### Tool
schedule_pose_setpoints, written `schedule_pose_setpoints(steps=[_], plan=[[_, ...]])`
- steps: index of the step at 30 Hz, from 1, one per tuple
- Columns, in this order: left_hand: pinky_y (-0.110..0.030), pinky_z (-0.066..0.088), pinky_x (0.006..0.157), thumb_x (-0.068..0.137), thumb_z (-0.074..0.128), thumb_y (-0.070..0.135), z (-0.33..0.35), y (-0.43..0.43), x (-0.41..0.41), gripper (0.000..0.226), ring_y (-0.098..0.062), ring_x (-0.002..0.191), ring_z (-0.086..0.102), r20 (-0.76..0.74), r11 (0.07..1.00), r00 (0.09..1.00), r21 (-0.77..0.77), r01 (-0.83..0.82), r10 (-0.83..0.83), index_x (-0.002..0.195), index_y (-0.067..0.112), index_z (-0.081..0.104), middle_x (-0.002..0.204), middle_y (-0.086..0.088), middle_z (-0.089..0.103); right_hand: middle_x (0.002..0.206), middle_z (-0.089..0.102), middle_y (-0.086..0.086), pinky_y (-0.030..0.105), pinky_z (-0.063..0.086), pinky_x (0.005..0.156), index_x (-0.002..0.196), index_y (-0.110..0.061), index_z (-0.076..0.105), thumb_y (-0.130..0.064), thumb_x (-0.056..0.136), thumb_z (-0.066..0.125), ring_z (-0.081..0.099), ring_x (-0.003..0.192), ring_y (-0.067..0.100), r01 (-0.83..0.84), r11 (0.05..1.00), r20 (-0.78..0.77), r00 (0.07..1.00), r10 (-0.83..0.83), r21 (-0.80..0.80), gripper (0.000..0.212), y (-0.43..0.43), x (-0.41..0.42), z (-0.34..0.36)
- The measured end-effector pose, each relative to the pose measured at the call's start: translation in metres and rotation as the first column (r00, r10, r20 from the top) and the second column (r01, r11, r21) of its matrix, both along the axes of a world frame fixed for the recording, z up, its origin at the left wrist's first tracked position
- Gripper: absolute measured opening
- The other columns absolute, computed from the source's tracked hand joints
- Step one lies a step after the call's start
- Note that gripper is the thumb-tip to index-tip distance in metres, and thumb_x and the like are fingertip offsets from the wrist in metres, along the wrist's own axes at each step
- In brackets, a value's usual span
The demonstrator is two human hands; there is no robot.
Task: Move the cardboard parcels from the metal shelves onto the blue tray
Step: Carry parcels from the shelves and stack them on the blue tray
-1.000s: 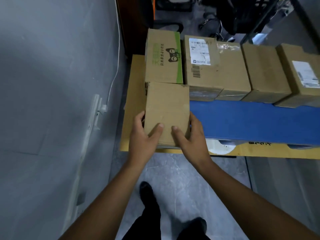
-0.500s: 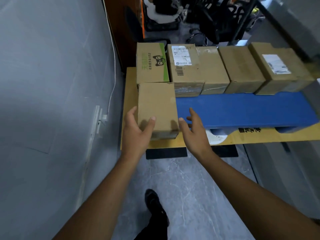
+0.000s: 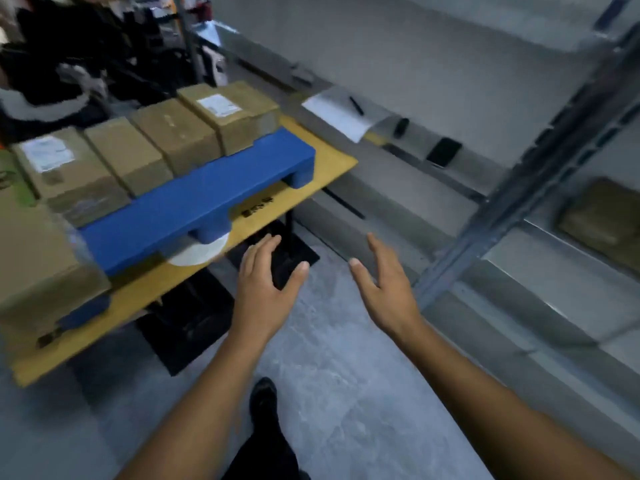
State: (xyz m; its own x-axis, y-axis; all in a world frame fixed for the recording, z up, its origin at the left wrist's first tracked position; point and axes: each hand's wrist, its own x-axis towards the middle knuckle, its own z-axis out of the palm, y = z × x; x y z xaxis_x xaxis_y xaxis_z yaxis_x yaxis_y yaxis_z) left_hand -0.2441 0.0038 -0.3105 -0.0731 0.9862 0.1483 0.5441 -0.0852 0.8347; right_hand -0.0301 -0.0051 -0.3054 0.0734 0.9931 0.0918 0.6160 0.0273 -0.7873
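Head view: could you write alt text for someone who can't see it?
Open, empty left hand and right hand hover between a blue tray loaded with cardboard parcels, left, and metal shelves holding what looks like another parcel, right.

Nothing here reads clearly from where I stand; it is all smeared. A white shipping label (image 3: 219, 105) sits on the farthest cardboard parcel (image 3: 242, 133) on the blue tray (image 3: 194, 202). A second label (image 3: 46, 154) sits on the left parcel (image 3: 79, 188). Both show only grey blurs. The dark characters (image 3: 257, 206) printed on the yellow table (image 3: 329, 161) and the green-printed carton (image 3: 10, 188) are also illegible.
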Motion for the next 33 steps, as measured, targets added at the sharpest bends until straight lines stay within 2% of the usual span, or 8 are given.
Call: schedule_pose_setpoints(steps=[2, 4, 6, 15, 20, 25, 29, 33], plan=[[-0.049, 0.03, 0.123, 0.088, 0.055, 0.069, 0.002, -0.002, 0.071, 0.075, -0.016, 0.154, 0.024, 0.011, 0.984, 0.984, -0.019, 0.178, -0.178, 0.153, 0.033, 0.041, 0.163, 0.009, 0.033, 0.164, 0.033, -0.008, 0.022, 0.021, 0.117, 0.161, -0.028, 0.03, -0.076, 0.092, 0.035, 0.026, 0.148, 0.001, 0.17, 0.985, 0.016, 0.985, -0.171, 0.009, 0.084, -0.033, 0.07, 0.005], [-0.05, 0.028, 0.123, 0.087, 0.054, 0.07, 0.003, -0.005, 0.137, 0.078, -0.016, 0.155, 0.022, 0.01, 0.948, 0.948, -0.018, 0.317, -0.317, 0.154, 0.032, 0.041, 0.164, 0.008, 0.033, 0.165, 0.034, -0.004, 0.036, 0.024, 0.125, 0.159, -0.025, 0.034, -0.069, 0.095, 0.039, 0.026, 0.153, 0.013, 0.324, 0.946, 0.02, 0.946, -0.325, 0.013, 0.079, -0.064, 0.132, 0.007], [-0.05, 0.026, 0.124, 0.089, 0.057, 0.068, 0.001, -0.009, 0.201, 0.078, -0.016, 0.156, 0.02, -0.001, 0.898, 0.898, -0.018, 0.44, -0.44, 0.155, 0.03, 0.041, 0.164, 0.007, 0.033, 0.165, 0.033, -0.003, 0.045, 0.024, 0.126, 0.159, -0.024, 0.035, -0.064, 0.098, 0.042, 0.024, 0.154, 0.015, 0.451, 0.893, 0.024, 0.892, -0.451, 0.01, 0.073, -0.096, 0.189, 0.004], [-0.051, 0.028, 0.123, 0.086, 0.051, 0.076, -0.013, -0.041, 0.492, 0.082, -0.019, 0.155, 0.026, -0.018, 0.582, 0.582, -0.054, 0.811, -0.813, 0.154, 0.031, 0.041, 0.163, 0.008, 0.037, 0.167, 0.029, -0.004, 0.044, 0.023, 0.126, 0.161, -0.026, 0.031, -0.058, 0.101, 0.047, 0.019, 0.156, 0.012, 0.759, 0.65, 0.035, 0.651, -0.758, -0.035, 0.069, -0.205, 0.4, -0.004], [-0.052, 0.03, 0.122, 0.089, 0.054, 0.071, 0.006, -0.098, 0.643, 0.075, -0.017, 0.153, 0.029, -0.006, 0.361, 0.361, -0.047, 0.932, -0.933, 0.153, 0.033, 0.041, 0.161, 0.009, 0.038, 0.166, 0.03, -0.006, 0.042, 0.024, 0.126, 0.16, -0.026, 0.031, -0.055, 0.103, 0.049, 0.02, 0.155, 0.011, 0.877, 0.481, 0.088, 0.479, -0.873, 0.005, 0.066, -0.284, 0.509, 0.02], [-0.046, 0.028, 0.124, 0.094, 0.06, 0.062, 0.022, -0.181, 0.757, 0.069, -0.011, 0.153, 0.025, -0.015, 0.155, 0.155, -0.013, 0.988, -0.988, 0.154, 0.034, 0.041, 0.163, 0.012, 0.034, 0.166, 0.029, -0.008, 0.038, 0.025, 0.125, 0.161, -0.032, 0.028, -0.066, 0.099, 0.042, 0.021, 0.154, 0.008, 0.959, 0.284, 0.067, 0.283, -0.957, 0.009, 0.072, -0.382, 0.582, 0.031], [-0.039, 0.028, 0.121, 0.092, 0.058, 0.064, 0.028, -0.245, 0.826, 0.07, -0.009, 0.151, 0.027, -0.002, 0.086, 0.086, 0.011, 0.996, -0.996, 0.154, 0.036, 0.04, 0.162, 0.013, 0.034, 0.166, 0.028, -0.01, 0.042, 0.027, 0.125, 0.161, -0.034, 0.026, -0.068, 0.099, 0.042, 0.022, 0.154, 0.008, 0.982, 0.189, 0.028, 0.19, -0.981, -0.008, 0.073, -0.451, 0.635, 0.029], [-0.041, 0.03, 0.122, 0.094, 0.059, 0.061, 0.033, -0.308, 0.884, 0.068, -0.008, 0.15, 0.028, 0.014, 0.099, 0.099, 0.019, 0.995, -0.995, 0.155, 0.037, 0.039, 0.163, 0.013, 0.033, 0.165, 0.029, -0.01, 0.041, 0.029, 0.124, 0.161, -0.034, 0.026, -0.067, 0.099, 0.043, 0.025, 0.152, 0.007, 0.98, 0.199, 0.016, 0.199, -0.98, 0.007, 0.072, -0.513, 0.694, 0.032]])
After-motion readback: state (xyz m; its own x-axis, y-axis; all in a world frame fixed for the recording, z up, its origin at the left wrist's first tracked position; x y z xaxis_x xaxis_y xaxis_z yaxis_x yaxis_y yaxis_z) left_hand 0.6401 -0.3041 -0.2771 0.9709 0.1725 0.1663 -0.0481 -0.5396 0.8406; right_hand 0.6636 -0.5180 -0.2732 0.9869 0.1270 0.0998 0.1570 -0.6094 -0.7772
